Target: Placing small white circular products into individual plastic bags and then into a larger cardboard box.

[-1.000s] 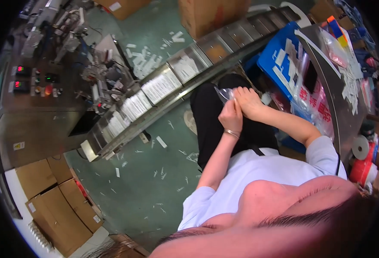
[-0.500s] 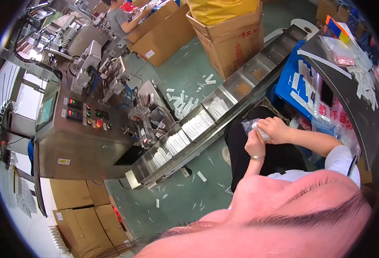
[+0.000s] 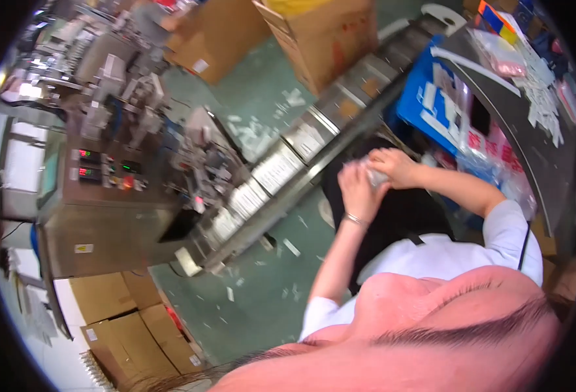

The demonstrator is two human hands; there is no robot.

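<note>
Over my lap, both hands are at a small clear plastic bag with something white inside; its contents are blurred. My right hand has its fingers closed around the bag from the right. My left hand, with a bracelet at the wrist, presses against the bag from the left, its thumb underneath and its fingertips smeared by motion. Close by runs a metal conveyor divided into compartments, several of them filled with rows of thin white pieces.
A steel machine with a control panel stands left of the conveyor. To my right are a blue crate holding white strips and a dark curved table with loose white pieces. Cartons stand beyond the conveyor. White scraps litter the green floor.
The view has shifted, so the surroundings sit lower-left or left. My left forearm has swung out to the left and shows more fully; its hand has moved up along the bag.
</note>
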